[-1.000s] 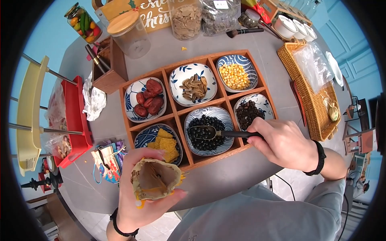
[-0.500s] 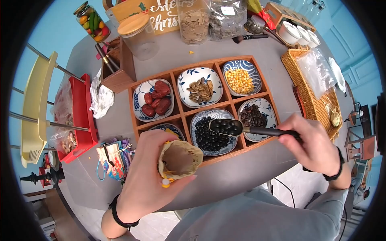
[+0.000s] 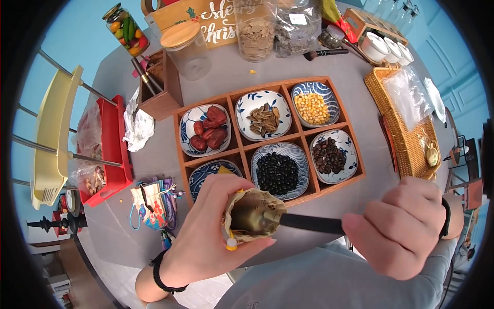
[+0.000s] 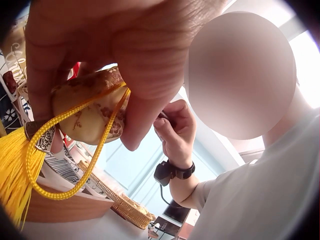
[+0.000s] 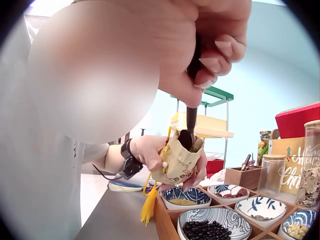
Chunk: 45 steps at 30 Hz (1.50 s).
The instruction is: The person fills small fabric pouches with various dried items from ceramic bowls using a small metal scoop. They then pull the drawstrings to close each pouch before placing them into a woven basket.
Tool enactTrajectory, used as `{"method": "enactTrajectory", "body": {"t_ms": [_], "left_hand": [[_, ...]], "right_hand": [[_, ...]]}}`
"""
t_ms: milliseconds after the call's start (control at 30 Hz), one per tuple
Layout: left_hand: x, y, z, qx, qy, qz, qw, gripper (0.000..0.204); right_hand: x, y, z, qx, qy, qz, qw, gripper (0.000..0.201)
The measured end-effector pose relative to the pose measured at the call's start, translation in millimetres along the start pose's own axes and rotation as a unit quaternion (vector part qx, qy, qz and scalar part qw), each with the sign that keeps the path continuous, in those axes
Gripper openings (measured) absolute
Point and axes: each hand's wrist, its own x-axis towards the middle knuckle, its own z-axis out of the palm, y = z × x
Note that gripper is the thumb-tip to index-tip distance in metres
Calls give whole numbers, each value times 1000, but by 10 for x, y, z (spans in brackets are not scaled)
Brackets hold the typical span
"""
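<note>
In the head view my left hand point(image 3: 203, 239) grips a small cream drawstring pouch point(image 5: 176, 162), its mouth held wide. A yellow cord point(image 4: 92, 175) and yellow tassel point(image 4: 14, 172) hang from the pouch. My right hand point(image 3: 399, 226) is wrapped around the black handle of a scoop point(image 3: 311, 223), whose metal head is tipped down inside the pouch mouth. Just beyond sits a patterned bowl of black beans point(image 3: 278, 173) in a divided wooden tray point(image 3: 324, 194). Behind my left hand, the bowl with yellow pieces point(image 3: 208, 172) is partly covered.
Other tray bowls hold red dates point(image 3: 211, 135), brown pods point(image 3: 264, 119), corn kernels point(image 3: 312, 108) and dark brown seeds point(image 3: 330, 156). Small fabric pouches point(image 3: 154, 203) lie left. A wicker basket point(image 3: 406, 149) stands right; a lidded glass jar point(image 3: 186, 54) stands behind.
The scoop went from the black beans, up with a heap of them, then across into the pouch mouth. My right hand rose toward me; my left hand brought the pouch rightward.
</note>
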Motion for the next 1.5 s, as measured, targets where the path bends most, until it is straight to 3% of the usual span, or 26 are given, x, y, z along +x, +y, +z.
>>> {"method": "enactTrajectory", "body": {"t_ms": [100, 200, 333, 433, 667, 833, 967, 1167, 1367, 1500], "left_hand": [[-30, -24, -17, -13, 11, 2, 1000, 73], [-94, -80, -19, -41, 22, -16, 999, 73], [-178, -68, -67, -10, 18, -22, 1000, 73], [-236, -100, -71, 15, 5, -10, 1000, 84], [-286, -74, -36, -10, 17, -43, 999, 75], [-342, -90, -69, 2, 30, -44, 999, 76], [-334, -66, -66, 12, 29, -43, 999, 77], [-343, -69, -66, 12, 33, -40, 999, 78], [-380, -97, -88, 15, 42, -39, 998, 79], [-394, -114, -89, -5, 49, -50, 998, 79]], "right_hand": [[-9, 17, -170, 10, -22, 4, 1000, 33], [-100, 84, -172, 12, -1, 68, 998, 30], [-365, 322, 31, -14, -43, 99, 994, 26], [-487, 402, 216, -13, -99, 99, 990, 27], [-575, 385, 472, -28, -130, 80, 988, 24], [-609, 418, 327, 2, -130, 70, 989, 17], [-527, 401, 207, -79, -139, 56, 985, 21], [-519, 169, 269, -78, -174, 125, 974, 19], [-521, 102, 249, 98, -206, 271, 935, 16], [-493, 127, 265, 159, -220, 320, 907, 16]]}}
